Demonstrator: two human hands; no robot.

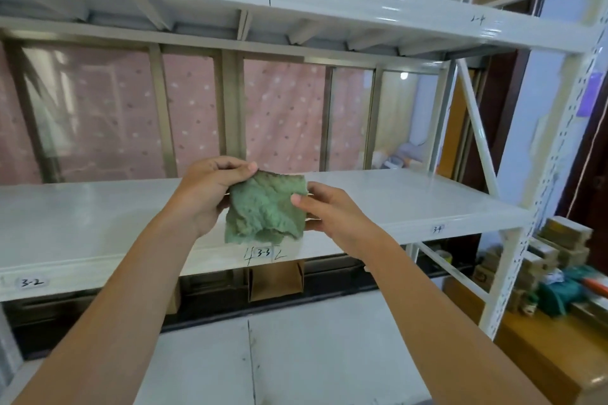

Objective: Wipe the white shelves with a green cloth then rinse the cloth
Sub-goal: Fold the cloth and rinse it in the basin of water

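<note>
A folded green cloth (265, 209) hangs between my two hands in front of the middle white shelf (98, 207). My left hand (205, 191) pinches its upper left corner between thumb and fingers. My right hand (324, 210) pinches its right edge, thumb on the front. The cloth's lower edge hangs over the shelf's front lip, near the label "3-3". Another white shelf (329, 0) runs above, marked "2-3", and a lower white shelf (312, 355) lies beneath my arms.
A perforated white upright (526, 223) stands at the right end of the shelves. Beyond it, stacked boxes (559, 246) and green items (559, 293) sit on a wooden surface. A brown cardboard box (275, 279) sits under the middle shelf. Pink dotted curtain behind.
</note>
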